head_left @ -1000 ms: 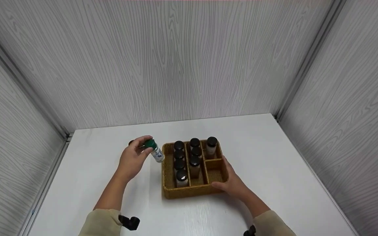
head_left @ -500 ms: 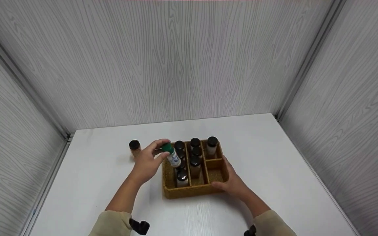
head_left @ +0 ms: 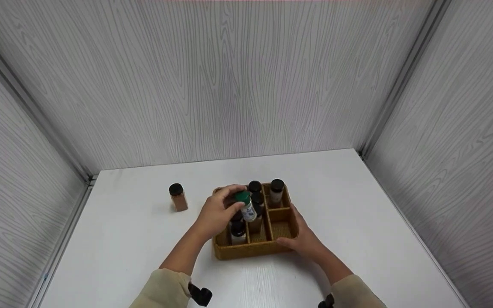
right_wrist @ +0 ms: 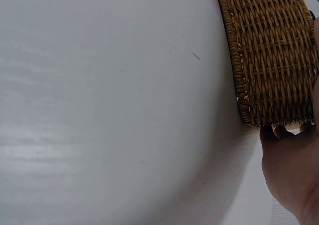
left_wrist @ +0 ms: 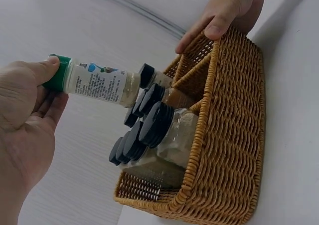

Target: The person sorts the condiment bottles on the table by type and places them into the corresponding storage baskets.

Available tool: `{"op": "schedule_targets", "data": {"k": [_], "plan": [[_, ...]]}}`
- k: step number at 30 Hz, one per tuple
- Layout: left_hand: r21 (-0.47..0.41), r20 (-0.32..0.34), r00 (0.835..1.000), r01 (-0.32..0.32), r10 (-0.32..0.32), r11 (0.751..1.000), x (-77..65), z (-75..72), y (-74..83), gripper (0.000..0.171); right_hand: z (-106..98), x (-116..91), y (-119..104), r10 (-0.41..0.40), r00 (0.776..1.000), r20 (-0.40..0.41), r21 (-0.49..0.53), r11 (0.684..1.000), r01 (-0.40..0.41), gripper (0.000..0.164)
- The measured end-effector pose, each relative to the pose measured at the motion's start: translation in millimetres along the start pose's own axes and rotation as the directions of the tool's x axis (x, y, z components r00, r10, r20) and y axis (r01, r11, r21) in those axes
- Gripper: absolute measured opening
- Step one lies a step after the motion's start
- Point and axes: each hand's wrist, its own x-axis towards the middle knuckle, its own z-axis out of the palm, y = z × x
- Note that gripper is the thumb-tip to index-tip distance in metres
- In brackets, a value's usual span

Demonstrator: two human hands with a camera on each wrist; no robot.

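Observation:
My left hand pinches the green cap of a clear spice jar with a printed label. This jar is tilted and hangs above the middle of a brown wicker basket. In the left wrist view, the labelled jar is apart from the black-capped jars below. My right hand holds the basket's front right corner, thumb on the front rim and fingers along the right side. Several black-capped jars stand in the left and middle compartments, partly hidden by my left hand; another black-capped jar occupies the back right one.
A black-capped jar with reddish-brown contents stands on the white table, left of the basket. The front right compartment holds no jar. Grey wood-grain panels enclose the table at the back and sides.
My left hand has carried the green-capped jar rightward, from beside the basket's left edge to above its middle. The jar on the table has come into full view. My right hand stays put.

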Motion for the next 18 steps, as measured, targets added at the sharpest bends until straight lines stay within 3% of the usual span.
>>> {"op": "schedule_targets", "data": {"k": [18], "plan": [[0.037, 0.089, 0.996, -0.021, 0.017, 0.999, 14.4, 48.1, 5.7, 0.043, -1.9, 0.1, 0.4, -0.031, 0.999, 0.019, 0.022, 0.999, 0.03, 0.125]]}}
